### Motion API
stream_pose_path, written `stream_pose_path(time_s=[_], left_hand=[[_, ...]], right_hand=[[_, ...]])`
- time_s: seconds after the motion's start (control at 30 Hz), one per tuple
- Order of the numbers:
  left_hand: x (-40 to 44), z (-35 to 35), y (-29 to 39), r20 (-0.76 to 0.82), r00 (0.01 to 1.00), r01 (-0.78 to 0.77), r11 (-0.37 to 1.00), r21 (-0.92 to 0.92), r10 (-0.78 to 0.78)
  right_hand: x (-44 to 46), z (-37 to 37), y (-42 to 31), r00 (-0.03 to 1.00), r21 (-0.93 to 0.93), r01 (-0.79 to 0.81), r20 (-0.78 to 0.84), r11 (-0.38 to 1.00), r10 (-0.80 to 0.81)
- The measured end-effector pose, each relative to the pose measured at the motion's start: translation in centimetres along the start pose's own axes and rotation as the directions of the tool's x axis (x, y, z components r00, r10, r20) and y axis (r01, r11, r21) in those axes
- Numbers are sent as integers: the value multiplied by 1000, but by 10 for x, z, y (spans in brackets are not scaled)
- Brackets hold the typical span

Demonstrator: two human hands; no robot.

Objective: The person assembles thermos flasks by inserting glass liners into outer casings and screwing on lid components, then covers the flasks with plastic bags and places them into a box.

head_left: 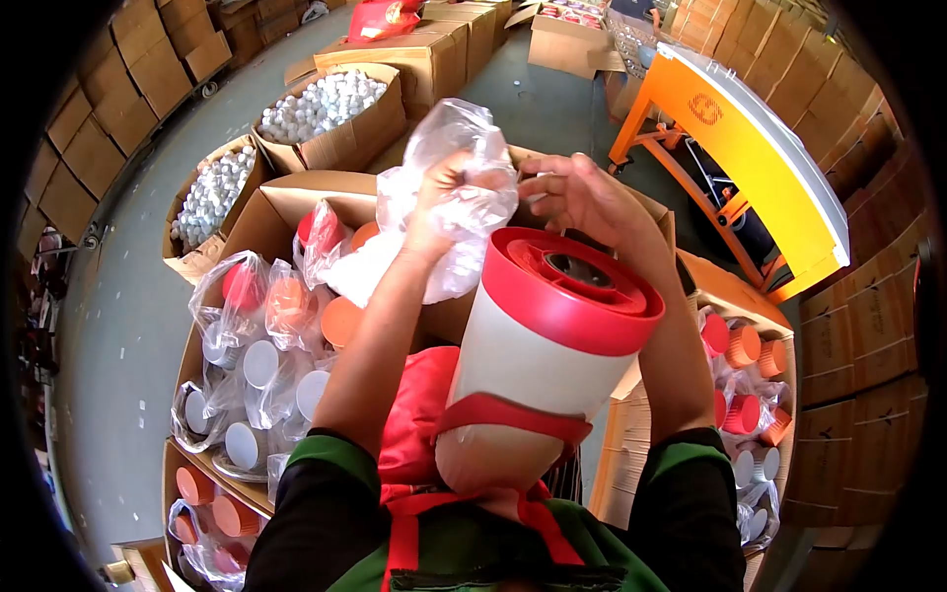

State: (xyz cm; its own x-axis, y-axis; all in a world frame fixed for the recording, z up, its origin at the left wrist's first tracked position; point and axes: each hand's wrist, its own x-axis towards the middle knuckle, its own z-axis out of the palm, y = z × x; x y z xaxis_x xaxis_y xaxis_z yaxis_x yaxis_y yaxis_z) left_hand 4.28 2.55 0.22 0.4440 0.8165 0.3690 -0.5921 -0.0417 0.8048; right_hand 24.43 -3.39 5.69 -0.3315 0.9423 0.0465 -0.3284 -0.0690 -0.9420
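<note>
My left hand (449, 192) is closed around a crumpled clear plastic bag (464, 128), held up over a large open carton. Close beside it, my right hand (582, 197) has its fingers apart and slightly bent, the tips by the bag's edge; a firm grip does not show. Between my forearms a big translucent jug (533, 380) with a red lid (577, 291) and a red band leans tilted against my body. My hands are off it. Below my left forearm, bagged containers with red, orange and grey lids fill the carton (281, 187).
Two cartons of small whitish caps (326, 104) stand at the back left. An orange-framed machine (730, 148) is at the right. More lidded containers (745, 414) sit in a carton below it. Stacked boxes (858, 395) line the right side.
</note>
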Motion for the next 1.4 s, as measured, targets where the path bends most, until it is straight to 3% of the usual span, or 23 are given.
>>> stream_pose_path(time_s=[0.07, 0.13, 0.2, 0.23, 0.3, 0.33, 0.4, 0.47, 0.5, 0.57, 0.67, 0.73, 0.8, 0.83, 0.87, 0.9, 0.97, 1.07, 1.13, 1.2, 1.27, 1.33, 1.4], left_hand=[[6, 0, -22, 101, 938, -285, 567, 773, 333], [1, 11, -25, 130, 978, -173, 294, 940, 162], [-11, 4, -39, -117, 993, 97, 360, 928, 34], [-17, -5, -36, -204, 979, 158, 600, 784, 9], [-25, -16, -22, -336, 941, 114, 974, 197, -42], [-29, -16, -14, -376, 924, -8, 976, -216, -75], [-57, -29, 2, -365, 930, -158, 850, -502, -43], [-74, -48, 6, 84, 994, 78, 992, -97, -70], [-82, -55, -2, 99, 939, 306, 933, 191, -328], [-92, -76, -31, 1, 894, 314, 629, 711, -447], [-82, -53, -16, -81, 984, 161, 596, 786, -159], [-87, -10, 35, -313, 927, 327, 856, 401, -207], [-122, 21, 76, -89, 991, 135, 855, 501, -104], [-137, 22, 76, 304, 941, -275, 853, 444, 145], [-139, 37, 98, 638, 758, -417, 853, 314, 136], [-152, 45, 104, 726, 680, -237, 904, 355, -107], [-180, 50, 93, 796, 578, -333, 839, 430, -178], [-226, 33, 63, 608, 409, -127, 618, 776, -681], [-278, -9, 32, 425, 435, 151, 530, 835, -794], [-307, -50, 17, 277, 299, 742, 405, 534, -913], [-306, -60, 25, -3, 460, 834, 430, 346, -888], [-297, -44, 35, -35, 826, 563, 826, 5, -563], [-273, -20, 36, -31, 916, 401, 913, 80, -400]], right_hand=[[26, -17, 28, 998, 96, -60, 40, 994, 57], [49, -28, 57, 994, -44, -38, 102, 998, 42], [48, -26, 70, 999, -56, 28, 43, 998, -25], [46, -30, 74, 993, -221, 39, -101, 974, -63], [43, -49, 98, 914, -693, -16, -303, 720, -271], [45, -69, 122, 846, -899, -114, -311, 423, -433], [32, -99, 151, 748, -748, -345, -585, 567, -315], [33, -199, 234, 687, -470, -201, -693, 860, -219], [18, -187, 223, 711, -367, -112, -679, 923, -183], [1, -148, 187, 775, -221, 47, -607, 974, -175], [-20, -102, 140, 813, -104, 261, -512, 960, -276], [-40, -80, 114, 796, -54, 405, -471, 913, -381], [-75, -50, 96, 792, -2, 504, -398, 864, -463], [-97, -31, 91, 791, 34, 542, -357, 840, -496], [-120, -12, 86, 789, 74, 575, -315, 815, -528], [-146, -24, 113, 816, -303, 343, -374, 889, -442], [-157, -47, 179, 944, -353, 162, -215, 922, -249], [-161, -67, 250, 963, -662, -62, -237, 747, -131], [-163, -43, 187, 957, -467, -38, -273, 883, -103], [-156, -42, 158, 935, -95, 120, -325, 988, -144], [-151, -5, 107, 922, -2, 264, -293, 965, -253], [-147, 42, 77, 752, -117, 654, -8, 747, -659], [-175, 38, 150, 909, -396, 385, 7, 834, -417]])
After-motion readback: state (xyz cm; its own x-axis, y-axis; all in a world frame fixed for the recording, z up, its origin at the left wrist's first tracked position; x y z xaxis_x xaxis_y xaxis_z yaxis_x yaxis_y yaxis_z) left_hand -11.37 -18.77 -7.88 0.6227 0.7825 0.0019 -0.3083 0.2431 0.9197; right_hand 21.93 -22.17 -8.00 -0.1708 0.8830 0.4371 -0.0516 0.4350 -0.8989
